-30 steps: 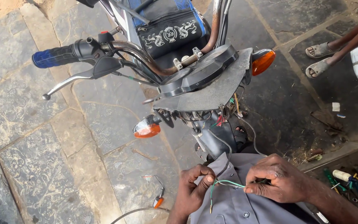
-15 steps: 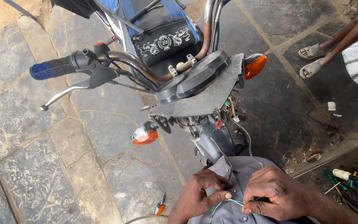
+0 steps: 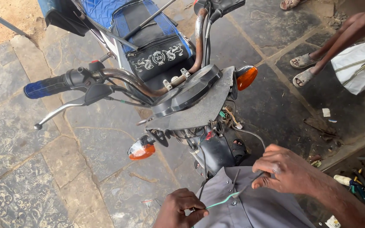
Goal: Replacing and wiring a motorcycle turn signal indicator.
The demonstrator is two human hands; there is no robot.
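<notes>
Fingers (image 3: 191, 209) of our left hand (image 3: 181, 207) are pinching one end of a thin green wire (image 3: 222, 201), curled shut around it low in the head view. Our right hand (image 3: 287, 171) is gripping the other end, thumb and fingertips clenched on it together with a dark wire that is running up toward the motorcycle's front. So the green wire is stretching between our two hands, just above a grey shirt (image 3: 250, 207) that is covering our lap.

We are seeing no real container here. The nearest thing to one is the open cavity behind the grey headlight plate (image 3: 199, 112), and inside it a small bundle of coloured wires and connectors (image 3: 224, 120) is hanging loose; we cannot count them.

Counting the rest: we are looking at one motorcycle, with one blue grip (image 3: 43, 88) on the handlebar and one silver lever (image 3: 62, 112) below it. Two orange turn signals are showing, one (image 3: 246, 77) beside the plate's far edge and one (image 3: 141, 150) hanging under its near edge. One blue quilted seat (image 3: 119, 10) is lying behind the tank.

Another person's two sandalled feet (image 3: 304, 69) are standing on the stone paving (image 3: 30, 169) at the upper right corner, next to one white bag (image 3: 360, 67). Several tools (image 3: 360, 185) are lying at the paving's right edge, too jumbled for us to number.
</notes>
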